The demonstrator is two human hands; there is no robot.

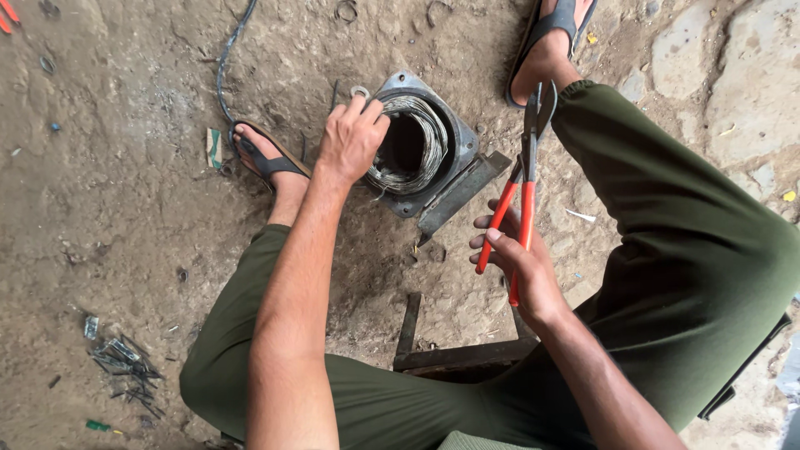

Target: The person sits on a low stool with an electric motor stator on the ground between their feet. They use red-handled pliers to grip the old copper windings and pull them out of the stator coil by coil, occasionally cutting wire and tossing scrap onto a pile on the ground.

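My left hand [352, 137] rests on a coil of thin grey wire [421, 142], fingers curled over its near edge. The coil sits inside a dark metal housing [467, 146] on the dirt ground between my feet. My right hand [517, 262] holds red-handled cutters [525, 179] by the handles, jaws pointing up and away, slightly apart. The cutters hover to the right of the housing, not touching the wire. I sit with green-trousered legs spread, in black sandals.
A flat metal bar [461, 193] leans against the housing's near side. A dark angle-iron piece [433, 354] lies between my legs. Cut wire bits [125, 362] are scattered at lower left. A dark cable [229, 58] runs off at the top.
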